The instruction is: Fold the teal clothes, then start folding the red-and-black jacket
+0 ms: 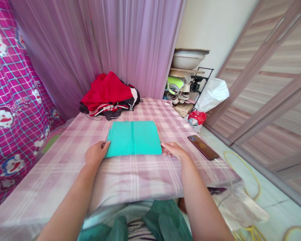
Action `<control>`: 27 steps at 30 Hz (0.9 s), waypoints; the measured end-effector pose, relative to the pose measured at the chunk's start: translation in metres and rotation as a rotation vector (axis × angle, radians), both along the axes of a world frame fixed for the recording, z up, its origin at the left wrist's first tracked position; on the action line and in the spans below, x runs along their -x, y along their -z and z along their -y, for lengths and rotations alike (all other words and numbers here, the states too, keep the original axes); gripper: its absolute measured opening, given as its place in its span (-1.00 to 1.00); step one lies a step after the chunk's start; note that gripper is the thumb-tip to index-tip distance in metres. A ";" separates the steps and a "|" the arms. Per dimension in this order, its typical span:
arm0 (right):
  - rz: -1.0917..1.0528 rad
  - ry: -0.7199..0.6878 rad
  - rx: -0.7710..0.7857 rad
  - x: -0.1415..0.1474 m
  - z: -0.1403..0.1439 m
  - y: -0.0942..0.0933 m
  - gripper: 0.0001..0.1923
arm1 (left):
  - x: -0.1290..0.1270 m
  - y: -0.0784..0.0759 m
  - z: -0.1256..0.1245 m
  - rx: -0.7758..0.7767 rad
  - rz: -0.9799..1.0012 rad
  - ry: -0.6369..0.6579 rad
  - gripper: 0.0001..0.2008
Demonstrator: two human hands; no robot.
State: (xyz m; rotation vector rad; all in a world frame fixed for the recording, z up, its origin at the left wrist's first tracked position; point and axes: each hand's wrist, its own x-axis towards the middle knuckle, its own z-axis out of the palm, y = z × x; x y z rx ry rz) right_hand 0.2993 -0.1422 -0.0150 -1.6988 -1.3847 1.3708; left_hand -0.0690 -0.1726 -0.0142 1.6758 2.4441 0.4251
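A turquoise folded cloth (145,137) lies flat on the checked tablecloth (135,177) in front of me, with a vertical seam or strip down its middle. My left hand (97,152) grips its left edge near the front corner, thumb on top and the other fingers partly hidden beneath. At the opposite edge, my right hand (173,149) pinches the near right corner between bent fingers. Layers show along the cloth's left side. What kind of garment or fabric it is, I cannot tell.
Red and black clothing (110,93) is heaped at the table's back left. A brown phone (202,147) with a white cable lies on the right. Beyond stand a shoe rack (203,77) and a wooden wardrobe (268,83). Yellow cable (256,182) crosses the floor.
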 end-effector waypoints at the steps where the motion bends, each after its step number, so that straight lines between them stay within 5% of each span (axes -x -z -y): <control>1: -0.004 0.017 0.001 0.001 0.000 0.000 -0.68 | 0.000 0.000 0.000 -0.004 -0.001 0.002 -0.46; 7: 0.013 0.094 0.012 0.007 -0.006 0.001 -0.69 | 0.004 -0.003 -0.004 0.035 0.017 0.049 -0.46; 17: 0.115 0.038 -0.091 0.015 -0.021 0.010 -0.64 | 0.020 -0.003 -0.023 0.129 0.133 0.096 -0.46; 27: 0.267 0.002 -0.177 0.014 -0.043 0.028 -0.60 | 0.011 0.001 -0.023 0.101 0.093 0.089 -0.52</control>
